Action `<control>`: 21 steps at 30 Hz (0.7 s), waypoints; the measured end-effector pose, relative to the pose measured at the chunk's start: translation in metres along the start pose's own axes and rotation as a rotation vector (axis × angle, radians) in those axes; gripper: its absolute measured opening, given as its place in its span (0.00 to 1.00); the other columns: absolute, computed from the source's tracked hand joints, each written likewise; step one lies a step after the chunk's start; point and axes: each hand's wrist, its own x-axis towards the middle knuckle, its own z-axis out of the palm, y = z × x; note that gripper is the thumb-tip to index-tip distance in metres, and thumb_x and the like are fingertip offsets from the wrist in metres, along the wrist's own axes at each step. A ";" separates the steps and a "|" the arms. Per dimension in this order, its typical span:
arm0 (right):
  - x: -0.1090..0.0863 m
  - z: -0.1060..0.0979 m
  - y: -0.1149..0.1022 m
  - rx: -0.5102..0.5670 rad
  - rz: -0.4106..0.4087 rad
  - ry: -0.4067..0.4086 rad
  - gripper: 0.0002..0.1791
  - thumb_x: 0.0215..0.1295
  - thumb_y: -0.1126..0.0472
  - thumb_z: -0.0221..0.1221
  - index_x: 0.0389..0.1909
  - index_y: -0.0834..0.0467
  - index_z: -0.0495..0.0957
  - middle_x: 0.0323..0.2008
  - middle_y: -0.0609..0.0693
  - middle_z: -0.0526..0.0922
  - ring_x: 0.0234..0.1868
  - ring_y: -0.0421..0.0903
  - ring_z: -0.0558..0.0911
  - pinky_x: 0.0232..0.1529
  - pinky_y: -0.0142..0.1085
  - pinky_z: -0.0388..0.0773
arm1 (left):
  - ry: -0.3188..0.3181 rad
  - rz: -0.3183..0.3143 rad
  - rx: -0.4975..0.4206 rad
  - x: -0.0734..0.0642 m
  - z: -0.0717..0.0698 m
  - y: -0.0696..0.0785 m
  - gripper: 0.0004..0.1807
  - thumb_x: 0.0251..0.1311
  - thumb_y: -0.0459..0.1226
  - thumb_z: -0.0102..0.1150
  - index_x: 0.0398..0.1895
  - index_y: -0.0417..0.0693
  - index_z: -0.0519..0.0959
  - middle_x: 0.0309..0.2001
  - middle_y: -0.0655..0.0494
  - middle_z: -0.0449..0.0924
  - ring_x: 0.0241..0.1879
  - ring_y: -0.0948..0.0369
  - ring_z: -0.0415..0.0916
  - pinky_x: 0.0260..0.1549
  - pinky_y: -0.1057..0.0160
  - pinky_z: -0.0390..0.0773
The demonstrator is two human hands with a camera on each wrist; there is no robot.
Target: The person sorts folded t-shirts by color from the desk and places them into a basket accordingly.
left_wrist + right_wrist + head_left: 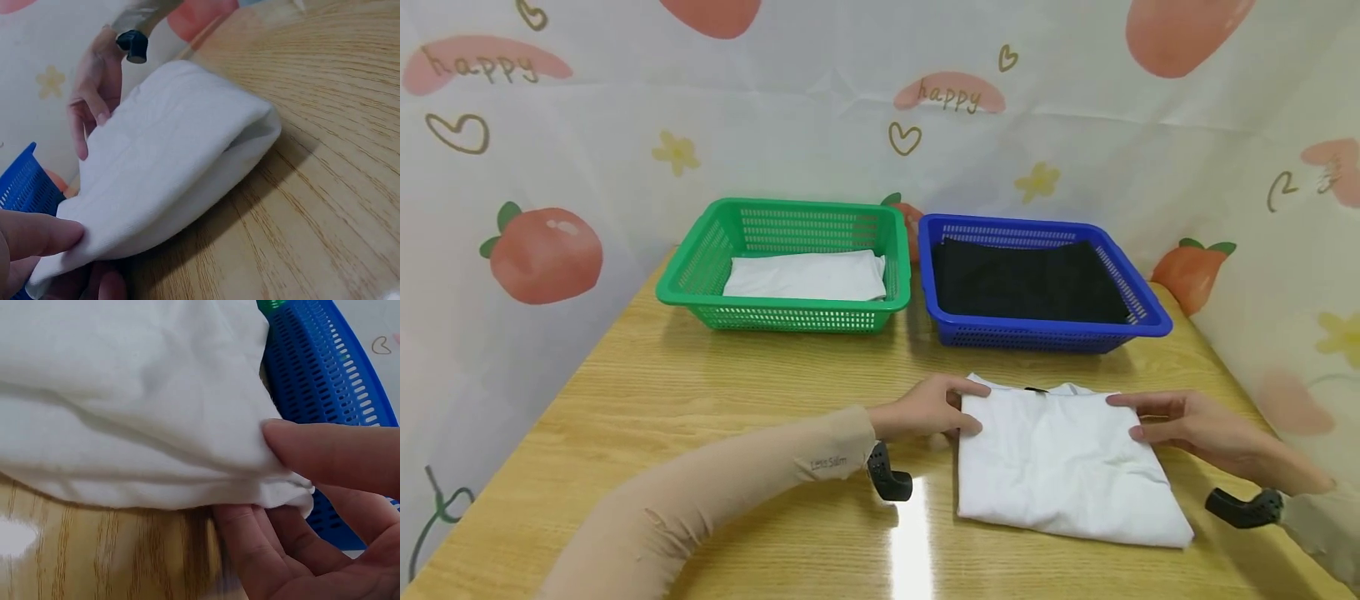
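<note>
A folded white T-shirt (1063, 467) lies over the table, its collar and a dark neck label at the far edge. At its left edge my left hand (928, 408) pinches the cloth; the left wrist view shows part of the fingers (44, 234) on top and others underneath. Opposite it, my right hand (1206, 429) grips the right edge. In the right wrist view the thumb (331, 450) presses from above while the other fingers (250, 540) reach beneath the layers. The left wrist view shows the shirt's fold gaping at one end.
Behind the shirt stands a blue basket (1052, 332) holding folded black cloth (1030, 279). To its left is a green basket (790, 317) with folded white cloth (808, 275) inside. A printed curtain (820, 125) hangs behind the wooden table (700, 383).
</note>
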 end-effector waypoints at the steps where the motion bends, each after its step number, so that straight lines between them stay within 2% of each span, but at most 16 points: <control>1: 0.000 0.000 0.000 0.009 -0.008 -0.001 0.26 0.72 0.70 0.54 0.70 0.66 0.65 0.60 0.41 0.77 0.54 0.38 0.76 0.52 0.39 0.78 | 0.009 0.002 -0.003 0.000 0.000 0.000 0.28 0.56 0.28 0.68 0.62 0.48 0.78 0.25 0.49 0.78 0.24 0.58 0.79 0.31 0.64 0.81; 9: 0.007 -0.001 -0.008 0.114 -0.069 -0.050 0.25 0.71 0.75 0.52 0.68 0.65 0.68 0.57 0.47 0.79 0.51 0.38 0.77 0.52 0.36 0.77 | 0.047 0.057 0.044 -0.004 -0.006 -0.001 0.27 0.56 0.30 0.70 0.61 0.48 0.80 0.24 0.48 0.75 0.24 0.57 0.79 0.30 0.64 0.80; 15: 0.015 0.008 -0.018 0.208 -0.074 -0.075 0.25 0.70 0.76 0.51 0.68 0.64 0.69 0.56 0.52 0.80 0.52 0.43 0.79 0.54 0.38 0.76 | 0.058 0.058 0.025 -0.012 -0.022 -0.003 0.27 0.57 0.30 0.68 0.62 0.47 0.78 0.26 0.47 0.74 0.27 0.57 0.74 0.30 0.61 0.81; 18: 0.018 0.014 -0.025 0.206 -0.087 -0.066 0.26 0.71 0.76 0.51 0.68 0.64 0.69 0.56 0.53 0.80 0.53 0.44 0.79 0.55 0.38 0.75 | 0.058 0.059 -0.006 -0.020 -0.032 -0.003 0.27 0.58 0.29 0.67 0.63 0.46 0.77 0.30 0.46 0.75 0.30 0.58 0.76 0.32 0.58 0.83; 21: 0.022 0.020 -0.034 0.183 -0.104 -0.053 0.26 0.71 0.75 0.51 0.69 0.64 0.67 0.57 0.52 0.78 0.52 0.43 0.78 0.55 0.36 0.74 | 0.063 0.088 -0.013 -0.031 -0.043 -0.001 0.27 0.59 0.29 0.67 0.64 0.46 0.76 0.34 0.44 0.77 0.34 0.57 0.78 0.35 0.57 0.83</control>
